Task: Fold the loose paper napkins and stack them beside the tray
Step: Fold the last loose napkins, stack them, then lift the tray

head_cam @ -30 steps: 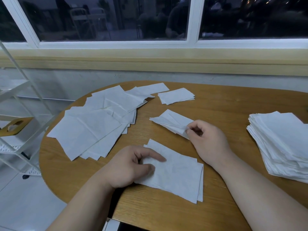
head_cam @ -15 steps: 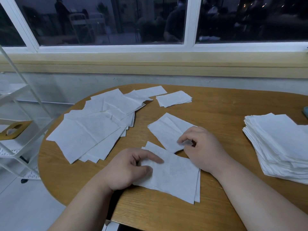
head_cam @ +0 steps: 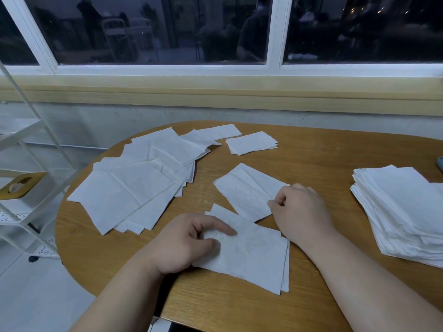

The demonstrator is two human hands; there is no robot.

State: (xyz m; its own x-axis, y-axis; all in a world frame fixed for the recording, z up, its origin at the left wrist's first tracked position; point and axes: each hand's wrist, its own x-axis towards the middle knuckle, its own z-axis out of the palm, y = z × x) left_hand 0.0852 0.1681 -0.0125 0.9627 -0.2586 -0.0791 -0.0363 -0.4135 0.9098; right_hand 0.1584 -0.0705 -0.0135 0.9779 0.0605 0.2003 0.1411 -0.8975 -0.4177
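**Fig.** Folding under way, est. approx. midway. Just left of the tall stack (head_cam: 402, 212), a creased napkin (head_cam: 244, 190) is being pinched at its near corner by the R hand (head_cam: 299, 212), fingers curled. Nearer & further left of that stack, the near napkin (head_cam: 251, 255) is being held by the L hand (head_cam: 189, 243), thumb & index closed on the paper. Done, apparently: tall stack, plus small folded pile (head_cam: 251, 142) beyond-left of it. Left to do: the loose spread (head_cam: 134, 185), furthest left of the stack on the worktop (head_cam: 323, 159). No tray is being shown.
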